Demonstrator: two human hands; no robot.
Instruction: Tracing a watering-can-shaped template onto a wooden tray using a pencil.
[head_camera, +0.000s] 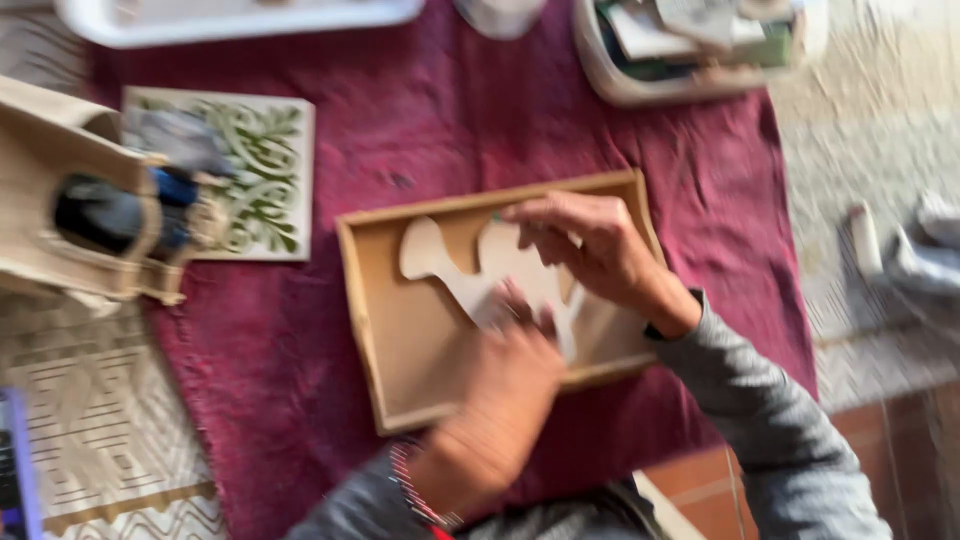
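Cutout (500, 275) sits flat inside the tray (365, 300), pale wood, thin, with a rounded lobe sticking out on the far-left end and a wavy, curvy outline, maybe an animal shape but the blur makes that hard to call. Tray is a shallow wooden rectangle with a raised rim, lying on a dark red cloth (450, 110).

Right hand (590, 250) lies over the cutout's far edge, fingers spread and pressed flat on it, not wrapped around anything. Left hand (505, 395) is smeared by motion; its fingertips are on the near part of the cutout, and whether it's pinching something or just pressing is impossible to tell.

Best guess at doing this bit well: keep the right hand's fingers flat so the piece doesn't skate around the tray floor, press evenly rather than on the thin neck near the lobe, since that looks like the weak spot, and keep the piece clear of the rim so it lies level.

Left of the left hand there's a green-and-white tile (255, 170) and a tan bag (70, 200) with something dark inside. Beyond the right hand, a white tub (640, 85) full of odds and ends.
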